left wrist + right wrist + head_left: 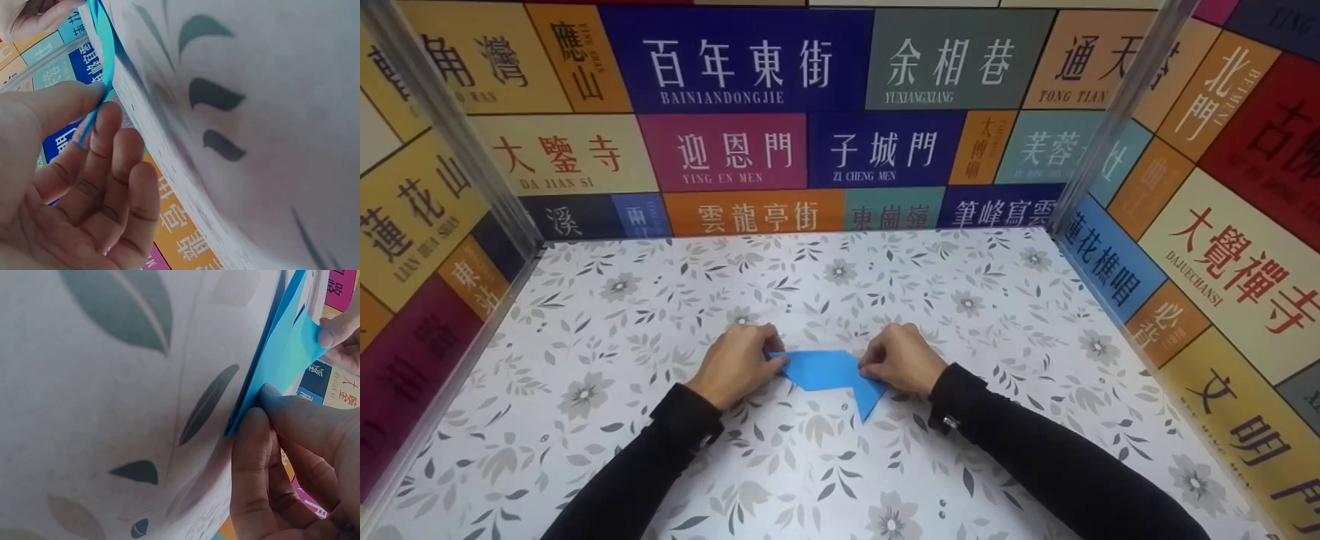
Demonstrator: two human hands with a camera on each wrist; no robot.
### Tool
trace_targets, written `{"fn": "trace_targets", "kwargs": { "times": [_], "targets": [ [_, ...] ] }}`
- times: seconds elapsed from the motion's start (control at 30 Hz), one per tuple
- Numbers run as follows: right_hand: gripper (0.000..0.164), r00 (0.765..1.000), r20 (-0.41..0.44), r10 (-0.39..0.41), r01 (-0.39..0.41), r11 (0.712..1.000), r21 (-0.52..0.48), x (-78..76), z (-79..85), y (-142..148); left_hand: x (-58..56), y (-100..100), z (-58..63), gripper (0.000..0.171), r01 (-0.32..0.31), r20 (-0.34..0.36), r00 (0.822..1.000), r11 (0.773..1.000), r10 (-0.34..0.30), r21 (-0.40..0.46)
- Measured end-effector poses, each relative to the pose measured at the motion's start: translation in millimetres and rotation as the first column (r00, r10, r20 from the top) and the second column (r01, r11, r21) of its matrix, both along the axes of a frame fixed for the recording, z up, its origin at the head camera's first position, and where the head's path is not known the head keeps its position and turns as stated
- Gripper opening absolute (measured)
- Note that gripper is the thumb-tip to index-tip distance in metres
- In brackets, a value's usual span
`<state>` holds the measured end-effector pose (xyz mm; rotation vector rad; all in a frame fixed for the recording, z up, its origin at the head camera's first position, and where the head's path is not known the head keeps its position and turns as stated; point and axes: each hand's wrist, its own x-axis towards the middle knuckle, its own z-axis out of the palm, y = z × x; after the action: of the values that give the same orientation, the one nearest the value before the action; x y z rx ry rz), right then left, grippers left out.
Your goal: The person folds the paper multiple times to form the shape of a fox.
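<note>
A folded piece of blue paper (821, 370) lies between both hands in the head view, with a pointed flap hanging toward the person at its right end. My left hand (739, 361) pinches the paper's left tip between thumb and fingers; the left wrist view shows the thin blue edge (105, 50) held there. At the other end, my right hand (906, 358) pinches the paper near the fold above the flap. In the right wrist view, thumb and index finger grip the blue paper (281, 354) close over the tabletop.
The table is covered by a white cloth (660, 450) printed with grey flowers and leaves. Panels with coloured Chinese place-name signs (735, 64) stand at the back and both sides. Clear corner posts (1099, 150) rise where the panels meet.
</note>
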<state>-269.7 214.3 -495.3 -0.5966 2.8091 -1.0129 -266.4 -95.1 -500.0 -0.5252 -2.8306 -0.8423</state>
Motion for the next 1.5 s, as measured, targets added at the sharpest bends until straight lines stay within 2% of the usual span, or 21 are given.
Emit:
{"fn": "trace_targets", "kwargs": {
  "times": [0.2, 0.47, 0.63, 0.87, 1.23, 1.5],
  "targets": [
    [0.006, 0.999, 0.036, -0.012, 0.013, 1.0, -0.024, 0.0, 0.6, 1, 6.1, 2, 0.4, 0.012, 0.051, -0.057, 0.997, 0.998, -0.05, 0.02],
    [0.007, 1.0, 0.017, 0.004, -0.004, 1.0, -0.018, 0.3, -0.3, 2, 11.6, 7, -1.3, 0.014, 0.097, -0.006, 0.995, 0.992, -0.097, 0.077],
    [0.006, 1.0, 0.021, 0.008, -0.007, 0.999, -0.032, 0.8, -0.7, 2, 14.7, 10, -0.4, 0.015, 0.157, -0.014, 0.988, 0.982, -0.157, 0.103],
    [0.005, 1.0, -0.01, 0.008, -0.008, 0.999, -0.035, 2.2, -1.6, 1, 17.8, 15, 1.5, 0.016, 0.201, 0.001, 0.979, 0.973, -0.202, 0.114],
    [0.004, 1.0, -0.016, 0.013, -0.013, 1.0, -0.004, 1.9, -0.4, 0, 19.8, 24, 1.0, 0.017, 0.299, 0.017, 0.952, 0.938, -0.307, 0.175],
    [0.005, 0.999, -0.049, 0.013, -0.012, 1.0, 0.018, 1.7, -1.4, -1, 23.2, 28, -0.2, 0.017, 0.366, -0.024, 0.93, 0.919, -0.367, 0.146]
  ]
}}
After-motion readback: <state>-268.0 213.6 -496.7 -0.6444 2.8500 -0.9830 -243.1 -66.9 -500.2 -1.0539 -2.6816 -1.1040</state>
